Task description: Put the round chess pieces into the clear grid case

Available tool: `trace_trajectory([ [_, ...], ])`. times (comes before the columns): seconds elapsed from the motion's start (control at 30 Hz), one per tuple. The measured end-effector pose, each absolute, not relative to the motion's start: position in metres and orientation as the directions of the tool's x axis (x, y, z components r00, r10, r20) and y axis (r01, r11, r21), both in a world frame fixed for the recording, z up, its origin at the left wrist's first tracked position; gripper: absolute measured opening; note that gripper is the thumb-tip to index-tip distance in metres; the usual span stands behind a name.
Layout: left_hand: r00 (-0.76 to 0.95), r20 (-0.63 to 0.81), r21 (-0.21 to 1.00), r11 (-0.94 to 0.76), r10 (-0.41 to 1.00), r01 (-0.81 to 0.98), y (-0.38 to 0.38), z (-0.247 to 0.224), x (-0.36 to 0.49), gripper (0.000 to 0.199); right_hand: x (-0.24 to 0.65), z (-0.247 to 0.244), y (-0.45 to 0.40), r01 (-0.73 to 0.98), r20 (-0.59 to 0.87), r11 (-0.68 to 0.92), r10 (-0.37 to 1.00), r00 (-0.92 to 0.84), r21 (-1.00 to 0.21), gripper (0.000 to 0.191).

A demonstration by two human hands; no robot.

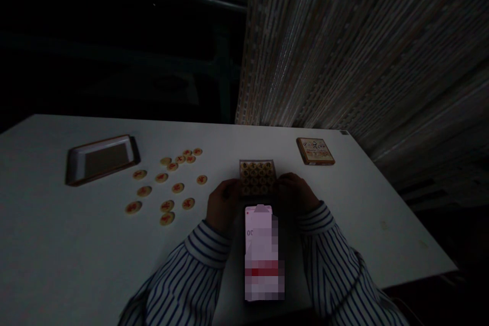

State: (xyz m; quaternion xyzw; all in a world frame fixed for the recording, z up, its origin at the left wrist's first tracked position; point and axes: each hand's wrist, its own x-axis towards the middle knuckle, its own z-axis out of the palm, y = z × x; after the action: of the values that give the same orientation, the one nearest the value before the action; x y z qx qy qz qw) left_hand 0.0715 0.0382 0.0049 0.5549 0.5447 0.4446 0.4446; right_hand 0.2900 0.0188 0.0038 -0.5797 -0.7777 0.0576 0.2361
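A small clear-edged box (257, 179) filled with rows of round pieces with dark characters sits between my hands. My left hand (223, 205) grips its left side, fingers curled. On the opposite side my right hand (298, 192) holds the right edge, its fingers closed and dim in shadow. Below the box lies a lit phone (262, 244), partly blurred. Several round pieces with red characters (178, 188) are scattered to the left, most lying singly and some close together.
An empty-looking rectangular tray (103, 159) is at the left of the white table (95, 249). A flat printed box (315, 151) lies at the back right. Behind the table hangs a striped curtain (324, 46).
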Motion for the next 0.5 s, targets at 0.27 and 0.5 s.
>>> trace_trajectory([
  [0.27,-0.008,0.001,0.976,0.000,1.000,0.218,0.0369,0.0082,0.0713,0.030,0.2903,0.0048,0.0177,0.881,0.305,0.315,0.929,-0.210,-0.352,0.021],
  [0.5,-0.006,-0.008,0.983,0.009,1.000,0.182,0.0362,0.0096,0.0724,0.031,0.2891,0.0061,0.0177,0.883,0.300,0.313,0.930,-0.211,-0.350,0.021],
])
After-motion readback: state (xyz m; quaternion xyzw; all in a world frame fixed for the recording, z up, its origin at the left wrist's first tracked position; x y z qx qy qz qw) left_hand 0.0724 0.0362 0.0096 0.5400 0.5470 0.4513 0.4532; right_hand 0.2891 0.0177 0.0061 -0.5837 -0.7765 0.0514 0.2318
